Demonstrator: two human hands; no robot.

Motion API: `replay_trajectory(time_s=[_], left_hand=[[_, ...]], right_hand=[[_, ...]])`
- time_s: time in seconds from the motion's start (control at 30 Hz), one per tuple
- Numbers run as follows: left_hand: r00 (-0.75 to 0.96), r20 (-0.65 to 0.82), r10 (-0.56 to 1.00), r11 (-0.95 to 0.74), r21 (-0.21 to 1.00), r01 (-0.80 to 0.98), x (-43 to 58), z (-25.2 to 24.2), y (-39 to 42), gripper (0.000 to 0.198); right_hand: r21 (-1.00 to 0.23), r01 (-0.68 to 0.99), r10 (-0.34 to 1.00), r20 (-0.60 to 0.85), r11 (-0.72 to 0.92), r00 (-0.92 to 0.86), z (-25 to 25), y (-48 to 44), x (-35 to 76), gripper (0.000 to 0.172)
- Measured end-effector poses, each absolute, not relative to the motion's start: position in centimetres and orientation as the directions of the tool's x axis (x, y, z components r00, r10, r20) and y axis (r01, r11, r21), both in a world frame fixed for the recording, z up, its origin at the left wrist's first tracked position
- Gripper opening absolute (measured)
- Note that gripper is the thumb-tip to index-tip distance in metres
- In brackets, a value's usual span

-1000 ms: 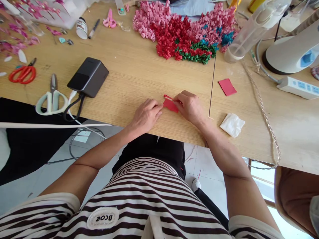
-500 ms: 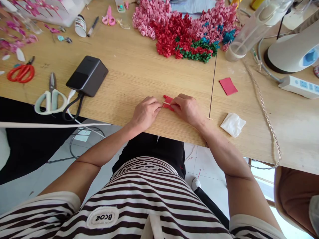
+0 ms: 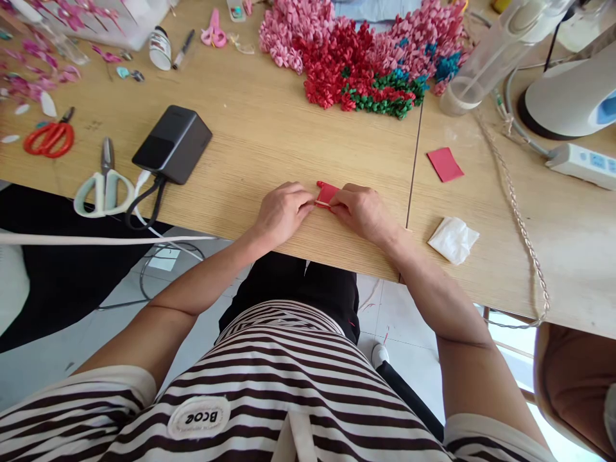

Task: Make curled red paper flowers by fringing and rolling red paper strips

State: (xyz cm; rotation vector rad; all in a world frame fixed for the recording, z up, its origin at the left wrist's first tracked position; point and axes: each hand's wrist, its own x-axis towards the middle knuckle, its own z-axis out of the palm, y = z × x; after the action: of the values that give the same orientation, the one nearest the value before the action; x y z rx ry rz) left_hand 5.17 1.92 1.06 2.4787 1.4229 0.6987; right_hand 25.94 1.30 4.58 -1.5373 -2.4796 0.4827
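Note:
A small red piece (image 3: 327, 192) of cloth or paper lies flat on the table in front of me, with a rolled or bunched bit at its far left corner. Across its near edge runs a thin pale stick (image 3: 323, 203). My left hand (image 3: 285, 213) pinches the stick's left end, fingers closed. Over the right side of the red piece, my right hand (image 3: 362, 212) is closed on the stick's other end, and its fingers hide part of the red piece. Both hands rest low at the tabletop.
A second red square (image 3: 445, 165) and a folded white tissue (image 3: 453, 240) lie to the right. White-handled scissors (image 3: 104, 186) and a black box-shaped device (image 3: 172, 144) with a cable are at left. Pink, red and green flower trim (image 3: 332, 64) is heaped at the back.
The stick has moved toward me, from the middle of the red piece to its near edge. Both hands keep their pinch. The whole view has shifted slightly.

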Motion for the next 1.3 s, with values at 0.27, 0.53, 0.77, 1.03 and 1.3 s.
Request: replay_trajectory(time_s=[0.27,0.53,0.77,1.03,1.3], left_hand=[[0.492,0.223,0.842,-0.536,0.451,0.713,4.7,1.8,2.9,0.016],[0.516,0.225,0.827,-0.553,0.498,0.668,4.6,2.1,3.4,0.018],[0.500,0.281,0.820,-0.570,0.491,0.659,4.7,1.2,3.7,0.017],[0.447,0.338,0.828,-0.559,0.550,0.620,4.6,0.8,3.7,0.017],[0.428,0.299,0.853,-0.520,0.565,0.640,4.4,0.9,3.5,0.012]], right_hand=[[-0.363,0.831,0.894,0.013,0.421,-0.448,4.1,1.4,26.0,0.022],[-0.352,0.838,0.897,0.007,0.416,-0.442,4.3,1.4,25.9,0.023],[-0.350,0.836,0.894,0.008,0.422,-0.448,4.4,1.5,26.0,0.024],[-0.373,0.834,0.904,0.030,0.406,-0.427,4.1,1.7,26.1,0.023],[-0.386,0.828,0.905,0.050,0.407,-0.422,4.2,1.8,26.3,0.024]])
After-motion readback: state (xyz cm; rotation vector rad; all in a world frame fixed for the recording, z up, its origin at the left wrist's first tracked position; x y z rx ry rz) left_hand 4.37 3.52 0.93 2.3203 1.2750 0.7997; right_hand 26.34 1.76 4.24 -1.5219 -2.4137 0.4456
